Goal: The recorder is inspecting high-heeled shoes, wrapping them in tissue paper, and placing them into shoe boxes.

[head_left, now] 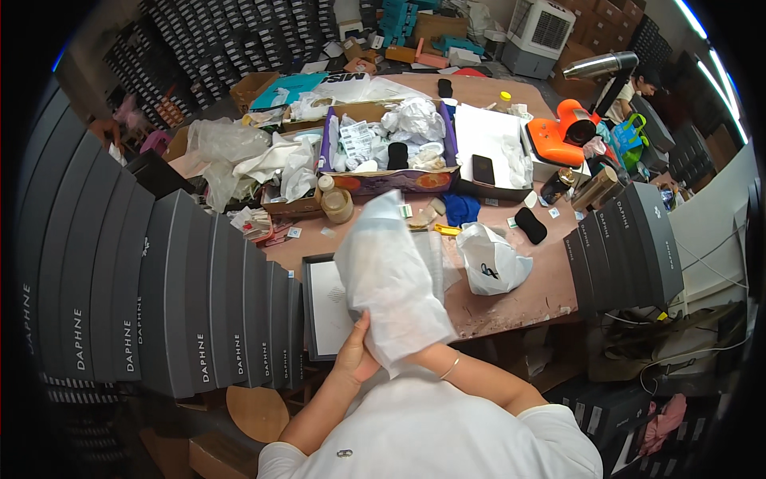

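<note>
A white, slightly see-through bag (387, 271) stands up in front of my chest, with something pale faintly showing inside. My left hand (357, 357) pinches its lower left edge, thumb on the outside. My right hand (428, 357), a bracelet at its wrist, reaches into the bag's lower opening, so its fingers are hidden. Behind the bag on the table lies an open dark grey shoebox (306, 307) with white paper in it. To the right sits a crumpled white wrapping (499, 267) with a small dark mark on it.
Tall stacks of dark grey shoeboxes (171, 295) flank me on the left, with more boxes (618, 247) on the right. Farther back are a purple carton (391, 184) of crumpled paper, a bottle (337, 203), a phone (483, 169) and an orange device (554, 144). Another person (638, 88) is at far right.
</note>
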`<action>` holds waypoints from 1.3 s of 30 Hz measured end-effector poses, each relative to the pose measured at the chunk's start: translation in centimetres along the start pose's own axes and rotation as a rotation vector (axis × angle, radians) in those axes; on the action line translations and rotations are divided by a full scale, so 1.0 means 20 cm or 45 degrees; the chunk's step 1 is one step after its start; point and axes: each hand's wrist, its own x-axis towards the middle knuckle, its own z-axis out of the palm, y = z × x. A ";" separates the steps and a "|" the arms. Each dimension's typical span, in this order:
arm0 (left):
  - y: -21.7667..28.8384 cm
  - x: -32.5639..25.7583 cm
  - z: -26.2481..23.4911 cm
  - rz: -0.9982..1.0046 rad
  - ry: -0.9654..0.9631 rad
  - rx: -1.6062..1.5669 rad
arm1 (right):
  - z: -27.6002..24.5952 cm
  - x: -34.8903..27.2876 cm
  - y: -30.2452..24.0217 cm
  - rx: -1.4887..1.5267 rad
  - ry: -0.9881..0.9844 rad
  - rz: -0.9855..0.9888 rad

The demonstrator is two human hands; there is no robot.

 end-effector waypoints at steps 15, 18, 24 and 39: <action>-0.24 0.15 0.11 0.842 -0.323 1.782 | -0.33 -0.25 0.25 2.294 0.464 1.020; -0.16 0.17 -0.06 1.007 -0.056 1.971 | -0.39 -0.21 0.29 2.340 0.396 0.749; -0.26 0.08 -0.68 -0.117 0.703 0.607 | 0.31 -0.11 0.65 1.196 -0.559 0.965; -0.46 0.22 -0.75 -0.179 0.881 -0.412 | 0.44 -0.29 0.55 0.104 -0.727 0.513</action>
